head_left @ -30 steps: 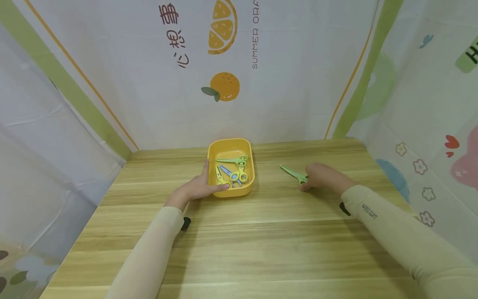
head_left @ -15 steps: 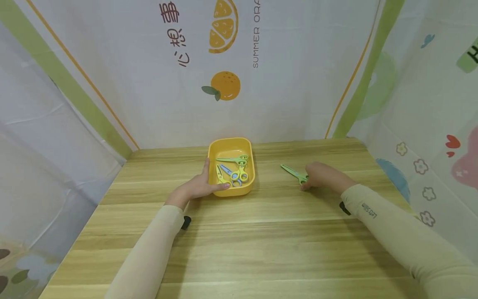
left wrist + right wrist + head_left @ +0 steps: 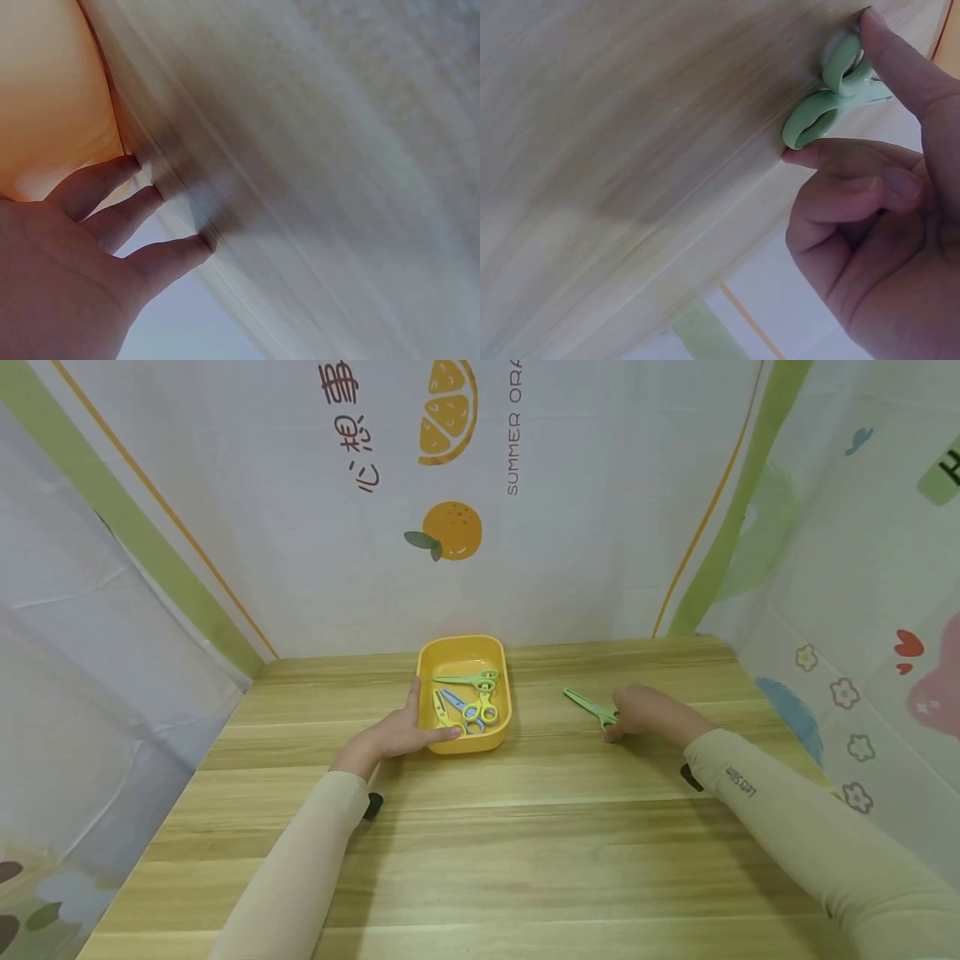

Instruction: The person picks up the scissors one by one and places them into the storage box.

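Note:
My left hand (image 3: 392, 733) rests against the yellow bin (image 3: 506, 720) at its near left corner. The thumb lies over the near rim, and the other fingers reach fairly straight along the left wall, tips down at the table in the left wrist view. Inside lie green scissors (image 3: 472, 681), blue scissors (image 3: 455, 700) and several yellow-green scissors parts (image 3: 441, 712). To the right, my right hand (image 3: 647, 714) pinches green scissors (image 3: 587, 704) by their handle loops between thumb and forefinger. These scissors lie on the table, blades pointing up-left; the other fingers curl into the palm.
The wooden table (image 3: 480, 852) extends toward me. A printed cloth (image 3: 585, 527) hangs behind its far edge, close to the bin, and more cloth (image 3: 885, 610) hangs at the right side.

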Demonstrator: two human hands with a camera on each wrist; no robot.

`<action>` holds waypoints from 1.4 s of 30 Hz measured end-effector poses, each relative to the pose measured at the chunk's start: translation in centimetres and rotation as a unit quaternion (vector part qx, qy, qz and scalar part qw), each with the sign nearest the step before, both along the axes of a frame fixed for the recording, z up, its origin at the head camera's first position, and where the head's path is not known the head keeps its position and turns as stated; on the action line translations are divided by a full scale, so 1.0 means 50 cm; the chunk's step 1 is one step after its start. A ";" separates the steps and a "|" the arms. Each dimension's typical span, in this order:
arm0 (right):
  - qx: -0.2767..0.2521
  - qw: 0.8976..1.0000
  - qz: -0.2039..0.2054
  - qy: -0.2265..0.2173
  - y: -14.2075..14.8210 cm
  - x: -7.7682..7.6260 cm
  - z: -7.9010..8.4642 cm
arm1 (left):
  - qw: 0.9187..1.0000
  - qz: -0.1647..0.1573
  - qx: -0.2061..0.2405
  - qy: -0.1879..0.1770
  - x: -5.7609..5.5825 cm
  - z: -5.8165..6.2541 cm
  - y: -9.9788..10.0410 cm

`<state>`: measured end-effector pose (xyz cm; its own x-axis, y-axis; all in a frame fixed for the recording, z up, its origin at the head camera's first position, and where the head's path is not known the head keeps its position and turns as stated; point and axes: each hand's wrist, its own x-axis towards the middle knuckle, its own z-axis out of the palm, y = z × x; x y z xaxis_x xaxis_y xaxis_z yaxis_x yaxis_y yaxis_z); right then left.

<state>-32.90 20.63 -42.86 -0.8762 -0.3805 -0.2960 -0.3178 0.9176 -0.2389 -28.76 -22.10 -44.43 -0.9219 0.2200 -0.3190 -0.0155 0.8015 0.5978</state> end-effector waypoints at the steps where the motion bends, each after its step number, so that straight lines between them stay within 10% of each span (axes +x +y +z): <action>1: -0.001 1.000 0.000 -0.001 0.000 -0.001 0.000 | 1.000 0.000 0.000 0.001 0.000 0.000 0.000; 42: 0.011 1.000 0.001 -0.008 -0.010 0.004 0.006 | 1.000 0.000 0.002 0.008 -0.002 -0.004 0.000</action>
